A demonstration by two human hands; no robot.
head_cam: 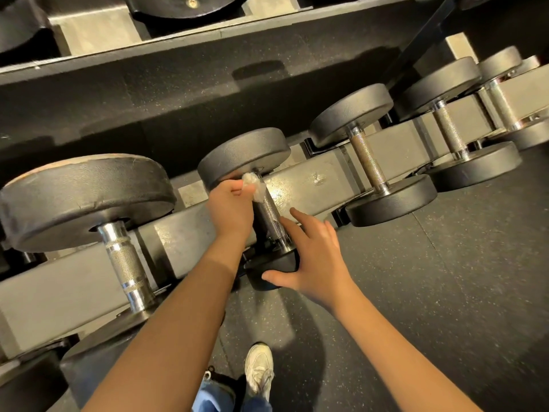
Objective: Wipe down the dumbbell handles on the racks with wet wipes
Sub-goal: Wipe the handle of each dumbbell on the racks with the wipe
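found the left hand (230,206) clenched on a crumpled white wet wipe (251,182), pinching it between thumb and curled fingers and holding it against the far end of the knurled steel handle (269,214) of a black round-headed dumbbell (243,156). found the right hand (319,260) released, fingers straight and spread, resting on the dumbbell's near head (270,263), thumb along its near edge, forefinger reaching up beside the handle. cannot tell whether that forefinger touches the steel.

recorded the dumbbell's long axis running away from the person: near head under the right hand, far head just beyond the left hand, far end leaning slightly to the left. noted the handle crossing a grey metal rack rail (312,185) that passes beneath both hands, with the wipe just short of the far head.

logged a larger black dumbbell with a ringed chrome handle (89,200) to the left of the left hand, and a smaller black dumbbell (350,114) to the right of the right hand, both pointing much the same way. noted black speckled rubber flooring (460,278) below the right hand and a white shoe (259,370) between the forearms.
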